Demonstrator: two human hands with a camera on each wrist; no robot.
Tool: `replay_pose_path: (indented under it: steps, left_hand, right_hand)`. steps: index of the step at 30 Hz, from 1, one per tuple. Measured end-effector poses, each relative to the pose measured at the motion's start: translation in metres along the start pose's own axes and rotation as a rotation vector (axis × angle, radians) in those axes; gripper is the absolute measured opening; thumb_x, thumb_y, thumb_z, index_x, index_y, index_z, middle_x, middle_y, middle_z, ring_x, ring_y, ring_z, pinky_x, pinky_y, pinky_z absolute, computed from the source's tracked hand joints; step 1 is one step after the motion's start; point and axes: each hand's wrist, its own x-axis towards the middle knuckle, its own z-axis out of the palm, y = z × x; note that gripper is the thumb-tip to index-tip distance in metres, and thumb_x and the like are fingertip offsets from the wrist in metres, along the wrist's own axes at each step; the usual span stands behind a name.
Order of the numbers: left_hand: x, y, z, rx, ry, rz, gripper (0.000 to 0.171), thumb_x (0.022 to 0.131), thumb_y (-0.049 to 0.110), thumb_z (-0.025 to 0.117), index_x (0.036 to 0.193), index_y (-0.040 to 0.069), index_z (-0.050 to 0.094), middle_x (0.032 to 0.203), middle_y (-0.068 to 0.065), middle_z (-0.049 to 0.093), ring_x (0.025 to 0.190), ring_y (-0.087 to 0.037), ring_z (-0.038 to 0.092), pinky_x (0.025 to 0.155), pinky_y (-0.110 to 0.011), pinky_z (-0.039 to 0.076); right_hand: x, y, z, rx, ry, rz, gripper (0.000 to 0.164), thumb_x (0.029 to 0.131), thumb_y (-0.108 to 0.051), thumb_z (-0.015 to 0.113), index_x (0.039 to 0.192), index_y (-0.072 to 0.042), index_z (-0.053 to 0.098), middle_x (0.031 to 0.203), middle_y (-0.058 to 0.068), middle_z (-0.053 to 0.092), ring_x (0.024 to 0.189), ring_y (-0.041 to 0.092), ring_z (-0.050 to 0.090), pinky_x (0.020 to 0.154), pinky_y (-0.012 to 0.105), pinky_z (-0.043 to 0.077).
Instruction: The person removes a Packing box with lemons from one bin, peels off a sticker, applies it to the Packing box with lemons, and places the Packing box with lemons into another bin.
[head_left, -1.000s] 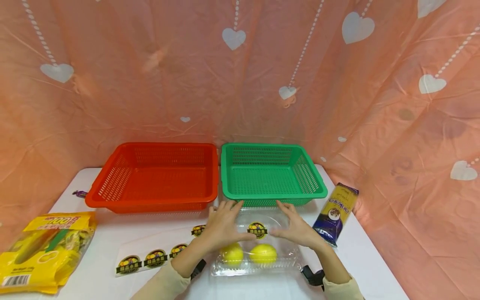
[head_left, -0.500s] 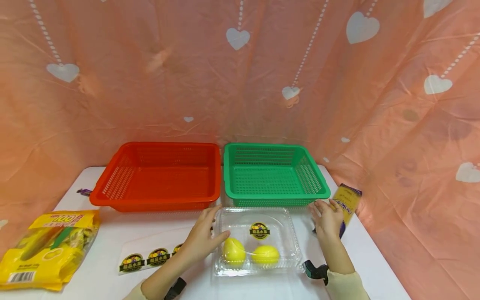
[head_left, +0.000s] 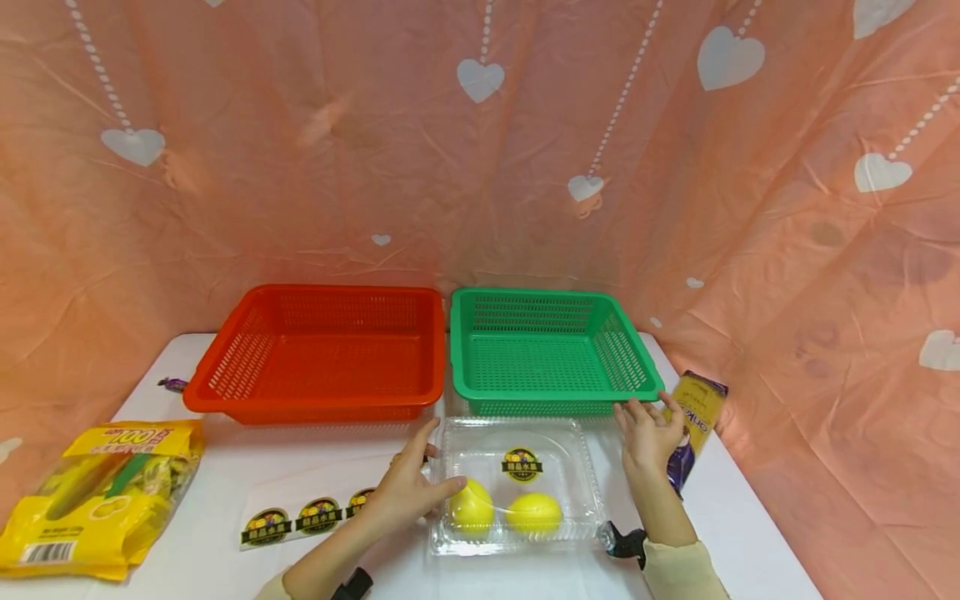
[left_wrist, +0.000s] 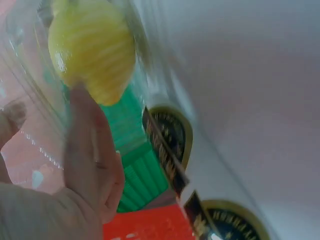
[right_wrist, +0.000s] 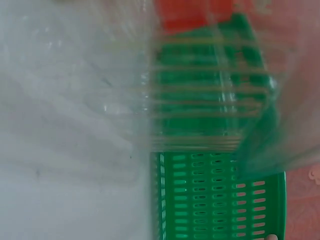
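A clear plastic clamshell box point(head_left: 562, 467) sits on the table with its lid down. A round black-and-gold label point(head_left: 521, 465) is on the lid, and two lemons point(head_left: 534, 512) show inside. At the box's left edge is my left hand point(head_left: 405, 490), fingers spread and thumb reaching over the lid near one lemon point(left_wrist: 92, 52); whether it touches cannot be told. My right hand point(head_left: 649, 437) is held apart from the box on its right, fingers loosely spread with nothing in them, partly covering a gold and purple packet point(head_left: 703, 408). The right wrist view is blurred.
Behind the box stand a green basket point(head_left: 555, 395) and, left of it, a red basket point(head_left: 322, 407). A sheet of round labels point(head_left: 318, 517) lies left of the box, partly under my left arm. A yellow snack bag point(head_left: 105, 500) lies at far left, a small purple wrapped item point(head_left: 173, 384) behind it.
Both hands have moved apart from above the lid to either side of the box, the right one farther, over to the packet. In the last half second they have barely moved.
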Motion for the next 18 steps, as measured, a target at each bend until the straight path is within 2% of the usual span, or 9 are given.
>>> replay_pose_path:
  steps: [3, 7, 11, 15, 18]
  left_hand:
    - [-0.001, 0.000, 0.001, -0.080, -0.041, -0.007, 0.091, 0.084, 0.013, 0.079, 0.155, 0.006, 0.024, 0.129, -0.025, 0.044, 0.051, -0.017, 0.057, 0.045, -0.034, 0.054]
    - [-0.002, 0.001, 0.000, -0.093, -0.053, 0.010, 0.087, 0.084, 0.010, 0.077, 0.155, 0.007, 0.026, 0.128, -0.026, 0.043, 0.052, -0.017, 0.056, 0.045, -0.033, 0.054]
    - [-0.004, 0.005, -0.004, -0.093, -0.077, 0.027, 0.088, 0.085, 0.009, 0.076, 0.155, 0.005, 0.024, 0.127, -0.027, 0.041, 0.054, -0.018, 0.056, 0.046, -0.032, 0.054]
    - [-0.004, 0.019, -0.018, -0.103, -0.144, 0.054, 0.086, 0.087, 0.010, 0.075, 0.156, 0.006, 0.022, 0.126, -0.025, 0.039, 0.054, -0.017, 0.056, 0.047, -0.031, 0.054]
    - [0.004, 0.036, -0.029, -0.132, -0.193, 0.051, 0.082, 0.089, 0.012, 0.074, 0.155, 0.010, 0.025, 0.130, -0.026, 0.038, 0.058, -0.018, 0.058, 0.050, -0.031, 0.055]
  right_hand:
    - [0.001, 0.003, 0.000, -0.031, -0.003, -0.012, 0.040, 0.090, 0.019, 0.053, 0.121, -0.005, 0.043, 0.093, 0.010, 0.044, 0.070, 0.013, 0.060, 0.071, 0.027, 0.060]
    - [0.005, 0.007, 0.000, -0.077, -0.002, -0.064, 0.041, 0.087, 0.023, 0.056, 0.121, 0.003, 0.046, 0.096, 0.012, 0.043, 0.071, 0.011, 0.058, 0.069, 0.023, 0.059]
    - [0.008, 0.010, -0.002, -0.069, 0.009, -0.096, 0.041, 0.085, 0.025, 0.056, 0.120, 0.008, 0.047, 0.089, 0.012, 0.047, 0.063, 0.011, 0.060, 0.063, 0.022, 0.058]
    - [0.009, 0.010, -0.002, -0.074, 0.014, -0.101, 0.039, 0.085, 0.025, 0.056, 0.120, 0.010, 0.048, 0.084, 0.010, 0.049, 0.060, 0.012, 0.061, 0.061, 0.023, 0.059]
    - [0.010, 0.010, -0.003, -0.101, 0.012, -0.108, 0.037, 0.085, 0.024, 0.057, 0.118, 0.009, 0.050, 0.084, 0.008, 0.050, 0.062, 0.011, 0.061, 0.063, 0.023, 0.059]
